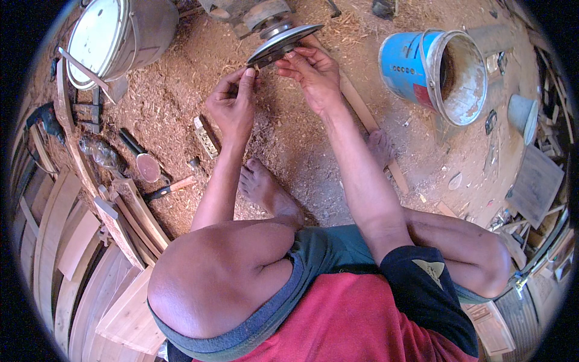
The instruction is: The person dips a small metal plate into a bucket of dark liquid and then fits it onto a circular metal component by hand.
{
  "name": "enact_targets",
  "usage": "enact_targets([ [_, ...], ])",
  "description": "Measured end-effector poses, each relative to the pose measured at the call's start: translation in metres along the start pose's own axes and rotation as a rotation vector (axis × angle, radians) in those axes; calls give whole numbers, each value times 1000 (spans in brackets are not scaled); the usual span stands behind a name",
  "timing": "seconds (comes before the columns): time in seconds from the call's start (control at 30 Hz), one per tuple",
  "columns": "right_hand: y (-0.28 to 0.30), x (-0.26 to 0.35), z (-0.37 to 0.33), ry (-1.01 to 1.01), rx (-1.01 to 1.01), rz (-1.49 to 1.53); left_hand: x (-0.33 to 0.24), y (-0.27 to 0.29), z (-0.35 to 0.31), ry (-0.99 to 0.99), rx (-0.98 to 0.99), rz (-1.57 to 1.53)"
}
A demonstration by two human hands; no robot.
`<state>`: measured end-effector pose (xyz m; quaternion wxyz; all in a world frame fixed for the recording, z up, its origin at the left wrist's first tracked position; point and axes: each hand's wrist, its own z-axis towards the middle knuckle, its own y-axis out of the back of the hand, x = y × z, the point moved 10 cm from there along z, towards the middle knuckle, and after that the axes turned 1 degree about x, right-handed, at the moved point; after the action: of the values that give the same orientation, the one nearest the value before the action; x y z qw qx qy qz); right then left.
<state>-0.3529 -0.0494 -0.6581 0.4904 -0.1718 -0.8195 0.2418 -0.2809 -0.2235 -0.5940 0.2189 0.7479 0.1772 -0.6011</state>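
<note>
We reach up to a metal disc (282,44)
Left hand (233,104) narrow at its rim, right hand (315,77) loosely curled below — firmness we can't tell.

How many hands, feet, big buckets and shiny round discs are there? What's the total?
Hands: 2, left hand, right hand
Feet: 2, left foot, right foot
Big buckets: 2, white bucket, blue bucket
Shiny round disc: 1
Total: 7

Contact at the Disc (283,43)

The left hand (234,104) is at the disc's left edge. The right hand (315,75) has fingers at its centre. A blue bucket (407,65) is at right; wood shavings (196,78) litter the floor (416,160).
</note>
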Motion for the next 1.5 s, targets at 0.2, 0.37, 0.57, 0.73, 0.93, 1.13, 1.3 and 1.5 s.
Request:
enact_targets([
  [0.2, -4, -1, -1, 0, 5, -16, 6, 4, 0, 8, -13, -19],
  [0.37, -5, -1, -2, -8, -3, -9, -2, 6, -1, -2, -22, 11],
  [0.57, -8, -2, -2, 8, 6, 15, 0, 9, -2, -5, -25, 3],
  [0.73, -11, -4, -3, -9, 20, 15, 3, 12, -2, -23, -34, -17],
  [0.93, -16, -4, -4, -6, 39, 1, 10, 19, -2, -3, -53, -1],
  [1.13, -16, -6, -5, -15, 36, 0, 7, 19, -4, -2, -47, -18],
  [1.3, -20, -8, -6, -19, 48, 5, 7, 23, -4, -4, -63, -25],
  [1.5, -23, -9, -9, -37, 25, -16, 6, 26, -4, -15, -82, 14],
])
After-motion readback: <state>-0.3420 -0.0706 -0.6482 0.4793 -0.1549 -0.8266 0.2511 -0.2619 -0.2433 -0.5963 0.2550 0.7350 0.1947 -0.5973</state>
